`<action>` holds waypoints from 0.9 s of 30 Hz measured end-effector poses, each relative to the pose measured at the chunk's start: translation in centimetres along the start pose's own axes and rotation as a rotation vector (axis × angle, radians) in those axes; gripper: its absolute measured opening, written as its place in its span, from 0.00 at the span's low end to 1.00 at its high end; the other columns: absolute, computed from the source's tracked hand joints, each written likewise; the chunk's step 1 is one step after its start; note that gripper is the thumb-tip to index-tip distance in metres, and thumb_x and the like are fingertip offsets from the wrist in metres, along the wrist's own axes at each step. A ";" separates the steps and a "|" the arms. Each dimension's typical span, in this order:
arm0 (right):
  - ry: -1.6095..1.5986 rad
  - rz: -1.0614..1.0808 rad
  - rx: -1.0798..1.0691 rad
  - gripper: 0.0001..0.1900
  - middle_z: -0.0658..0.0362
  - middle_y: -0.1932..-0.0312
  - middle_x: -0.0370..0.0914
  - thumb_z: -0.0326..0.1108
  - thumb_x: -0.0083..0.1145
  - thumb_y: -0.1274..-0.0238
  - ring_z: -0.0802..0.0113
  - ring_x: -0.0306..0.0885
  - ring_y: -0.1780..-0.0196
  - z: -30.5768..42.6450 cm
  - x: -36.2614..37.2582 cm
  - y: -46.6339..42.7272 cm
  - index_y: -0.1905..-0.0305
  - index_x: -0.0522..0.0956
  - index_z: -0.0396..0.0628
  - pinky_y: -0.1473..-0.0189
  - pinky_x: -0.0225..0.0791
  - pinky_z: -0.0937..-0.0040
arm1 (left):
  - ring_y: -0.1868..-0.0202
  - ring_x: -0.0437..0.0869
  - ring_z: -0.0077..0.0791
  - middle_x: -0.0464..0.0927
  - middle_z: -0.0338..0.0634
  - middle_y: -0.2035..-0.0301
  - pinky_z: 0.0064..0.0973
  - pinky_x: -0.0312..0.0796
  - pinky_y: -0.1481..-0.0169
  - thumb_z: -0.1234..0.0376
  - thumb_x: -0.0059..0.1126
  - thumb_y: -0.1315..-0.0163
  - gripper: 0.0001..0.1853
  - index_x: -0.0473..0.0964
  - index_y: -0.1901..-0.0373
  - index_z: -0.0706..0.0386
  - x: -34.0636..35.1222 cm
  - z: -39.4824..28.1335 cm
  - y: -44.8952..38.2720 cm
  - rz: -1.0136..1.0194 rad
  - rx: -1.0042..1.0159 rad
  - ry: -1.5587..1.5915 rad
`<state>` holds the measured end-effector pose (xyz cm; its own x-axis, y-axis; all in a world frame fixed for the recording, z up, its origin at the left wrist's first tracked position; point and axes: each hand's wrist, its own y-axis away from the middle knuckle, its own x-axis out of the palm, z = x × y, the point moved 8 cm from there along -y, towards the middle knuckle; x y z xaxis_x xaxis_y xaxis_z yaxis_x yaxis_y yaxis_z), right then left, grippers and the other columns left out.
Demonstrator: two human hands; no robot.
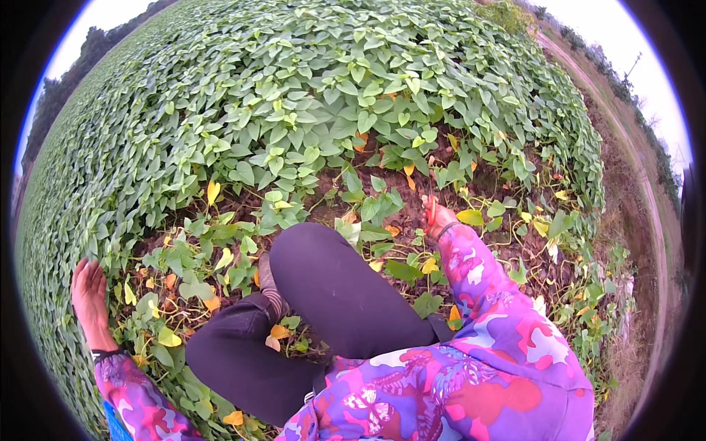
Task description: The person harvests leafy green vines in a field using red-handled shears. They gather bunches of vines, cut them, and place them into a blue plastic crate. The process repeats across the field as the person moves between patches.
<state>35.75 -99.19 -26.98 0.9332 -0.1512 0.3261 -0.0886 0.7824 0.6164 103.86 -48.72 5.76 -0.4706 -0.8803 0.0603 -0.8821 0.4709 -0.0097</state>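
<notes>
My right hand (437, 216) is closed around the red handles of scissors (432, 209), low over the bare soil just beyond my knee. The tool's far end is hard to make out against the ground. Out to the left, my left hand (91, 295) is raised over leafy vines, its fingers extended and nothing visible in it. Heart-shaped green leaves of vine plants (309, 110) spread in front of me. Nearer my legs the vines are thinner, with yellow and orange leaves (213, 192) among stems and brown soil (405, 212).
My bent legs in dark trousers (347, 292) rest among the vines. Part of a blue plastic object (115, 421) shows at the lower left, beside my sleeve. A dirt track (642, 165) runs along the right side of the field, with dry grass beside it.
</notes>
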 end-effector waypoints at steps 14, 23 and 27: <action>1.154 -0.201 -0.059 0.17 0.51 0.74 0.81 0.48 0.57 0.40 0.64 0.80 0.72 7.8 -7.5 -27.8 0.61 0.85 0.46 0.74 0.72 0.62 | 0.62 0.77 0.21 0.77 0.37 0.66 0.19 0.70 0.55 0.75 0.55 0.42 0.14 0.72 0.53 0.64 32.9 12.8 -6.3 0.788 -0.234 -0.625; 1.397 -0.276 -0.533 0.19 0.45 0.68 0.81 0.48 0.65 0.47 0.61 0.83 0.62 8.4 3.9 -25.1 0.66 0.80 0.39 0.59 0.74 0.66 | 0.71 0.76 0.25 0.76 0.40 0.74 0.24 0.70 0.64 0.70 0.58 0.43 0.17 0.73 0.52 0.62 48.3 30.2 -8.2 1.368 -0.152 -0.827; 1.318 0.004 -0.399 0.16 0.48 0.67 0.81 0.40 0.65 0.48 0.60 0.82 0.61 1.4 10.4 -21.7 0.63 0.77 0.38 0.57 0.74 0.66 | 0.70 0.79 0.35 0.78 0.44 0.73 0.31 0.71 0.63 0.70 0.57 0.43 0.14 0.72 0.55 0.64 57.5 33.7 -3.4 1.619 0.122 -0.787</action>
<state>46.89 -118.62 -35.95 0.5897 0.3556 -0.7251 -0.1959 0.9340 0.2987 79.18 -102.88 -24.38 -0.6419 0.5635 -0.5200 0.4332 0.8261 0.3605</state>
